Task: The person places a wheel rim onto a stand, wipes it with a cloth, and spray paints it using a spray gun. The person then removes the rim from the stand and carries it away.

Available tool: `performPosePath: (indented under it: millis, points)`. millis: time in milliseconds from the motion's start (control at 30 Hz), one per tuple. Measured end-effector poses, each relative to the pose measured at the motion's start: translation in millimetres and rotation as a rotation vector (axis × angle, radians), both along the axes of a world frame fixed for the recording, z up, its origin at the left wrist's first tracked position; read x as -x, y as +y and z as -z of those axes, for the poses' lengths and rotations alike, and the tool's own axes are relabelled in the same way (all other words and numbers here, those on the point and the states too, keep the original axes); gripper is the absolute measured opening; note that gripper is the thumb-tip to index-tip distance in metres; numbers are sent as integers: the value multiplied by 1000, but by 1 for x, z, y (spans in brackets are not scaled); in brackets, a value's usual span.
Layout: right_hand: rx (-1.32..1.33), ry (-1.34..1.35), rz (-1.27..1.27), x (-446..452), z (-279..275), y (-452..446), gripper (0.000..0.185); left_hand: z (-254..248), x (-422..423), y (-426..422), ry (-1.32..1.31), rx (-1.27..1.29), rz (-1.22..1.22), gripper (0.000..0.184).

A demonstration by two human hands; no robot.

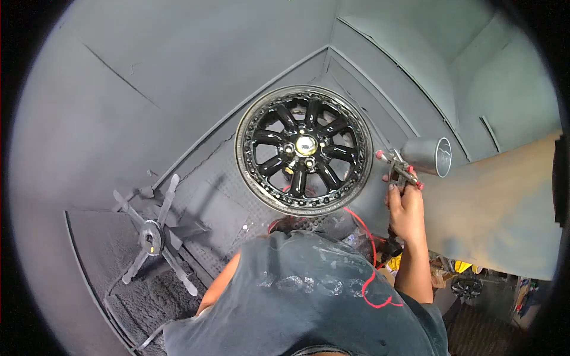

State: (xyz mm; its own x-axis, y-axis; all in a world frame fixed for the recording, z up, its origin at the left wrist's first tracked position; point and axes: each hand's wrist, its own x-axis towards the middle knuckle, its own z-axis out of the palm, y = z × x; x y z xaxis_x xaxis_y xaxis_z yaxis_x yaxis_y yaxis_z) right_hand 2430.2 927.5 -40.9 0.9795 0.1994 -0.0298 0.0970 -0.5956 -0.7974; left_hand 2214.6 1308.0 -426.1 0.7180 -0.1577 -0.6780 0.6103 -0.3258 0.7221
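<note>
My right hand (pixel 407 209) is closed around the grip of a spray gun (pixel 401 168). A grey cup (pixel 420 155) sits on the gun, its round end facing right. The gun's red-tipped nozzle end points left, a short way from the wheel rim (pixel 298 183). Glossy black spokes, a gold-coloured centre and small bolts around the edge mark the rim, which stands in front of me. A red hose (pixel 369 234) curls beside my body below the gun. Only part of my left arm (pixel 221 283) shows; my left hand is out of sight.
To the left stands a grey stand with several splayed arms (pixel 152 237). Grey walls (pixel 208 71) meet in a corner behind the rim. A tan panel (pixel 487 219) spans the right side. Beyond it, another dark wheel (pixel 466 287) lies among clutter.
</note>
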Motion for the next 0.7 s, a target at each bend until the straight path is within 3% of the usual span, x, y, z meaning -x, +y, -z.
performPosePath:
  millis: [100,167,200,267,300,400,433,600,700]
  points:
    - [92,19,21,14,-8,-22,22,-20,-26,-16,65,145,241,58]
    - [164,40,-52,20,-4,-45,20,-61,-53,-29,106,89,-67,47]
    - [196,51,-88,26,-6,-49,19,-70,-60,-37,108,84,-58,47]
    - [165,64,-119,39,-20,-50,18,-87,-73,-52,135,534,-658,31]
    - [103,67,-112,46,-32,-48,17,-91,-76,-58,150,691,-750,20]
    - [3,156,-101,60,-52,-49,20,-76,-74,-85,71,593,-857,16]
    - [-60,279,-56,62,-58,-50,21,-45,-69,-83,36,643,-878,13]
    - [17,184,-152,65,-73,-56,20,-63,-68,-114,63,681,-943,16]
    - [-19,188,-204,58,-79,-60,19,-72,-76,-127,102,605,-812,23]
